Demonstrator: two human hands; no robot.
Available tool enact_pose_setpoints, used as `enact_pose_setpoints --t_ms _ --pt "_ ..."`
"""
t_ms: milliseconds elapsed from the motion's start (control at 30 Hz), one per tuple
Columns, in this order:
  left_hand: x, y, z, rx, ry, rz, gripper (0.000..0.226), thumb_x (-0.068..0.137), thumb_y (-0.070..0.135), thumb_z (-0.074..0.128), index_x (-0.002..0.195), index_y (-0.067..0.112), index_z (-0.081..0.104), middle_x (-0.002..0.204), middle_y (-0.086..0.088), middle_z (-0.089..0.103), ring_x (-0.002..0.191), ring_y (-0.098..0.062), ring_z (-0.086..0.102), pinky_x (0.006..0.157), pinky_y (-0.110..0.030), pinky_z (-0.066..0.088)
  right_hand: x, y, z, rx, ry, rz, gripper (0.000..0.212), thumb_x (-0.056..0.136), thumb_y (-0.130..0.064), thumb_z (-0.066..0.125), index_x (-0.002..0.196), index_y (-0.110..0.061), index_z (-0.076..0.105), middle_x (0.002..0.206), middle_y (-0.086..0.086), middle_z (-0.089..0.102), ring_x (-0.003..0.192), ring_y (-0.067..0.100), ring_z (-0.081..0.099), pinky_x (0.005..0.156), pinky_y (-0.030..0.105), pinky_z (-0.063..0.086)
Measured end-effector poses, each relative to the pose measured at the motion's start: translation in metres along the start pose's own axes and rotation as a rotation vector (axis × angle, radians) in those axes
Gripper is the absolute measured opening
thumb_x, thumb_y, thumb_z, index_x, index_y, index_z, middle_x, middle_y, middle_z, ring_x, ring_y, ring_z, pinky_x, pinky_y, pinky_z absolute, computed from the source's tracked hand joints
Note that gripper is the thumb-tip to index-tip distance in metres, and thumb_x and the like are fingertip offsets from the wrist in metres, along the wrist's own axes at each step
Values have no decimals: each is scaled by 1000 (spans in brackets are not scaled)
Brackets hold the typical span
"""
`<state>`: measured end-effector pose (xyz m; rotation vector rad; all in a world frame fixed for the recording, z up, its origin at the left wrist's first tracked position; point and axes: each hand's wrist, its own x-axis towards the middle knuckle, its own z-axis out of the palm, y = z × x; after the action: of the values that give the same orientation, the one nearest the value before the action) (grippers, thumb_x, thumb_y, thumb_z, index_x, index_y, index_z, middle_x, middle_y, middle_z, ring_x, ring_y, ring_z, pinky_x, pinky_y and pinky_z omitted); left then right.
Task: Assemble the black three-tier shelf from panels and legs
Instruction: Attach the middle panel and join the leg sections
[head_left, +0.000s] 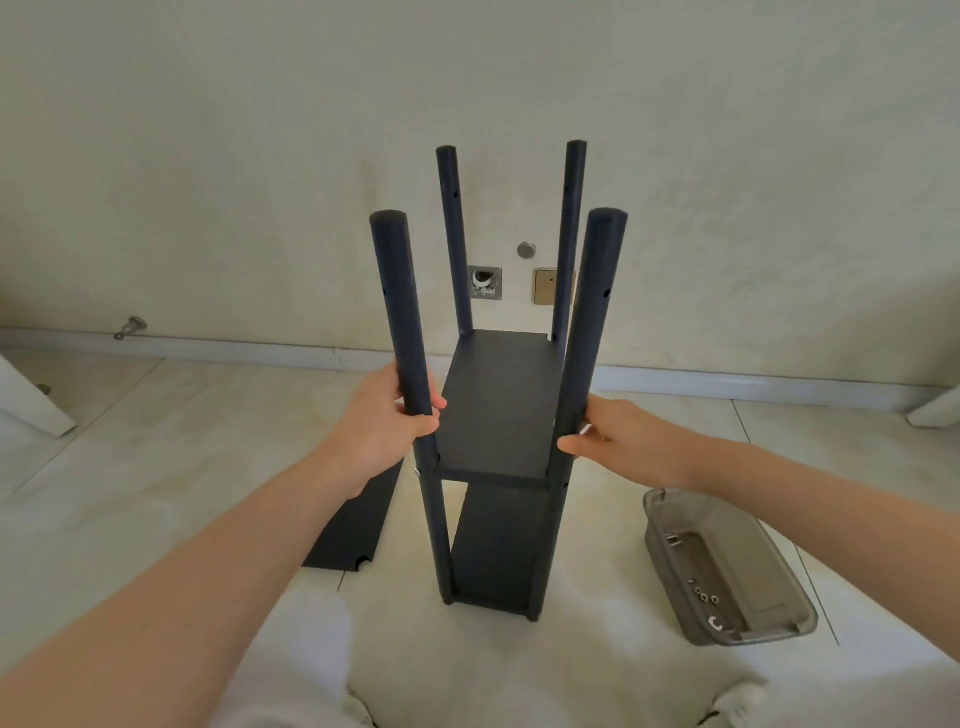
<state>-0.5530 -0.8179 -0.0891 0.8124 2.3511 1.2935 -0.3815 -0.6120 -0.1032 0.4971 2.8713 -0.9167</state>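
Left hand (384, 421) grips near-left leg (401, 291), right hand (623, 441) near-right leg (593, 312)

There was one camera, worn on the person's head, above the half-built shelf (496, 415) and on its near side. It faced forward and down, close in, with the shelf at mid-view, the wall (208, 156) beyond the shelf filling the top half and the floor (156, 441) around its foot.

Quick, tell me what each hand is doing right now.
Left hand: grips the near-left black round leg.
Right hand: grips the near-right black round leg.
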Motion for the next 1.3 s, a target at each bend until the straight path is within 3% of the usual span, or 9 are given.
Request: enact_pose_setpoints --t_ms 100,333,500,700,800,967,1033,1200,1300 --pt "1 -7 3 47 -15 -21 28 87 1 74 92 25 61 97 8 68 88 -7 65 81 -25 54 0 1 4 -55 -53 25 33 102 -34 49 121 -8 54 115 9 63 99 19 63 86 28 51" --pt "1 -12 5 161 -46 15 18 87 6 76 100 15 69 91 15 66 80 1 62 63 -5 43 -5 8 3 -38 -29 33 12 101 -33 52 95 -24 55 97 -8 59 88 6 59 65 9 38" --pt "-2 -16 7 221 -32 23 19 87 8 77 103 15 70 93 10 64 79 0 59 68 -6 41 -10 8 4 18 24 9 27 99 -36 55 121 -22 59 106 -9 63 93 10 62 70 8 40" --pt "-8 -14 12 290 30 -3 25 90 14 74 113 9 64 102 1 63 86 -12 61 72 -13 44 -17 -3 -3 103 89 -1 26 98 -32 59 122 -23 56 109 -6 66 91 6 64 72 11 44" --pt "-16 -12 18 440 38 -79 24 98 27 65 110 7 58 93 -2 59 77 -14 58 61 -14 42 -18 -7 -4 83 88 2 28 99 -33 56 122 -17 56 111 2 67 95 15 66 74 16 47" --pt "-36 -11 29 565 -497 -402 30 98 36 61 91 6 58 83 -8 57 73 -21 63 75 -29 54 -19 -12 -3 70 66 11 30 101 -35 51 122 -14 57 114 8 67 97 20 67 69 11 43" --pt "-42 -6 40 612 -562 -221 27 97 35 60 85 11 63 81 -4 59 70 -16 58 68 -23 48 -19 -15 -5 95 74 2 31 100 -35 52 124 -15 58 117 5 66 96 17 65 70 12 43" --pt "-42 3 76 857 -393 304 18 104 20 50 116 16 62 101 2 63 89 -14 64 77 -25 54 -17 -24 -15 163 152 -49 23 93 -32 65 110 -17 64 107 0 67 87 10 64 69 13 47" --pt "-33 -11 101 1090 -405 473 39 106 25 48 143 13 51 143 -7 55 137 -23 48 116 -37 38 -15 -23 -14 87 132 -35 32 94 -36 62 113 -10 65 109 10 70 97 23 66 86 34 56"
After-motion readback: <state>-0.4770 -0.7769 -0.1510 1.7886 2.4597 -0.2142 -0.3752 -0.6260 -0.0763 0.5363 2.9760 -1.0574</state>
